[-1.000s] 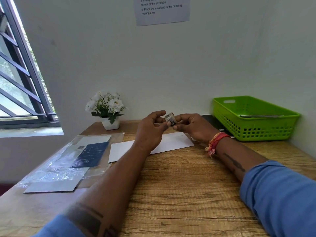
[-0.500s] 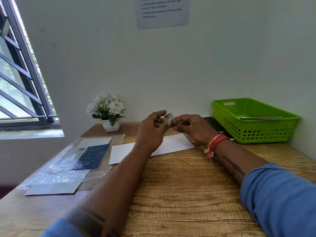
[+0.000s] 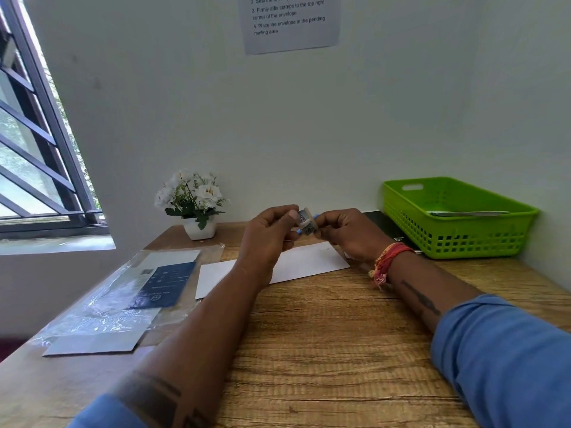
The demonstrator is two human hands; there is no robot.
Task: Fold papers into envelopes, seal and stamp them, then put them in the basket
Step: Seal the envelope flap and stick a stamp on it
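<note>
Stamp (image 3: 306, 223): small, pale w/ dark print, held up in the air above the table, between both hands, over the far edge of the white envelope (image 3: 309, 261). Left hand (image 3: 267, 234): thumb and forefinger pinch the stamp's left side, other fingers curled under. Right hand (image 3: 346, 231): fingertips pinch the stamp's right side, narrow grip; small blue bits show at the stamp's top and bottom edge, can't tell what they are (backing? nail?). Envelope lies flat on the wooden table (image 3: 309, 350), partly hidden behind left wrist; flap side not readable from here, so sealed or not = can't tell. Green basket (image 3: 457, 239) at far right by the wall, something flat and pale already in it. Judged step: peeling/readying stamp before sticking it on. To do it well: separate the backing at one corner w/ a nail, keep fingertips off the adhesive, don't crease. Then set it on the envelope's top right corner per the wall notice (image 3: 290, 23), edges parallel to the envelope's, press from centre outward, firm. Left hand should steady the envelope flat during press. Risk: stamp curls and sticks to a finger or to itself. Elsewhere: clear plastic pack w/ dark blue card (image 3: 163, 285) at left, white flower pot (image 3: 197, 208) at back, window at far left.
</note>
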